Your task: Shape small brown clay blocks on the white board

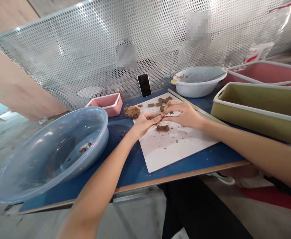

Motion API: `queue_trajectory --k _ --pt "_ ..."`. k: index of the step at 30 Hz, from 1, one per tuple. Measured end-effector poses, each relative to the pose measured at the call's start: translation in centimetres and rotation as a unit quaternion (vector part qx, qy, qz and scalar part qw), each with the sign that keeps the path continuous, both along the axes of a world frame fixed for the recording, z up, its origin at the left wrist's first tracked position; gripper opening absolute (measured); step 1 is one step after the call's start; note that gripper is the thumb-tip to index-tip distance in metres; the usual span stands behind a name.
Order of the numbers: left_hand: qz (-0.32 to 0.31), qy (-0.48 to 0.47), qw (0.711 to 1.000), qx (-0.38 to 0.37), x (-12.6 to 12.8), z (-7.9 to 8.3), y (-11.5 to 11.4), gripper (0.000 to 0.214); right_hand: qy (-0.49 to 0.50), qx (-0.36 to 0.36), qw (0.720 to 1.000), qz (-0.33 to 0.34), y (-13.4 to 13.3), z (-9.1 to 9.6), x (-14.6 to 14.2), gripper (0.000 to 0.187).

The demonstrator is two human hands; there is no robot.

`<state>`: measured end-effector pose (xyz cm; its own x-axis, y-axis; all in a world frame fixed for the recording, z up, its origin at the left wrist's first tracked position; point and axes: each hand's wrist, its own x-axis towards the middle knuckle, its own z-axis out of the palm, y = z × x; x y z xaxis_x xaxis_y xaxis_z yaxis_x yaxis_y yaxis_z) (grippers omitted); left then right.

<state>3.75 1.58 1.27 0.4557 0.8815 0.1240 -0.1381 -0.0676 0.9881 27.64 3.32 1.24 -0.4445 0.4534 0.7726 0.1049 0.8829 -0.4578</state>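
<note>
Left hand (144,124): centre of frame, half closed, thumb and fingers bent in toward right hand's fingertips.
Right hand (183,114): just right of centre, half closed, curved over board from right; cannot tell what, if anything, is pinched between both hands.
Brown piece (162,128): near centre of frame, lying on board just below fingertips, crumbs around.
Other brown pieces (158,104): on board above hands, small, loosely grouped.
Brown lump (132,112): left of hands, by board's upper left corner, rough, bigger than pieces.
White board (160,157): centre, flat on blue bench (125,167), dotted with crumbs.
Pale rod (197,109): slanting along board's right side, partly behind right arm.
Phone (144,85): upper centre, propped up, dark screen, before perforated panel (85,49).
Blue basin (99,152): left of frame, small dark clump (85,147) inside.
Pink tub (114,107): between blue basin and brown lump.
White basin (196,89): upper right.
Olive bin (257,116): right edge, below red bin (272,71).
</note>
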Motion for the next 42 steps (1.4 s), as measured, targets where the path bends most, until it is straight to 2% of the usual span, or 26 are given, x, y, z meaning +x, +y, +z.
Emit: queue_trajectory --k 6,10,17,25,32,37,42 --pt "-0.001 0.013 1.000 -0.024 0.5 -0.1 -0.3 0.064 -0.006 0.032 0.999 0.012 0.2 -0.2 0.1 0.015" --pt "0.033 0.029 0.999 0.018 0.5 0.1 -0.3 0.066 0.007 0.049 0.999 -0.014 -0.1 -0.2 -0.2 0.016" --pt "0.071 0.030 0.994 0.075 0.8 0.8 -0.7 0.065 0.027 0.055 0.993 -0.101 -0.8 -0.2 -0.7 0.023" --pt "0.112 0.074 0.979 0.154 1.4 1.4 -1.4 0.068 0.007 0.120 0.984 -0.131 -1.2 -0.5 -0.3 0.021" --pt "0.111 0.047 0.985 0.121 1.5 0.9 -1.2 0.068 -0.016 0.204 0.972 -0.117 0.0 -0.4 -0.2 0.018" --pt "0.101 0.018 0.992 0.079 1.5 0.7 -0.8 0.070 -0.027 0.191 0.973 -0.130 0.1 -0.3 -0.1 0.019" --pt "0.102 -0.004 0.992 0.078 1.5 1.0 -0.9 0.075 -0.055 0.193 0.972 -0.123 -0.5 0.1 -0.1 0.020"
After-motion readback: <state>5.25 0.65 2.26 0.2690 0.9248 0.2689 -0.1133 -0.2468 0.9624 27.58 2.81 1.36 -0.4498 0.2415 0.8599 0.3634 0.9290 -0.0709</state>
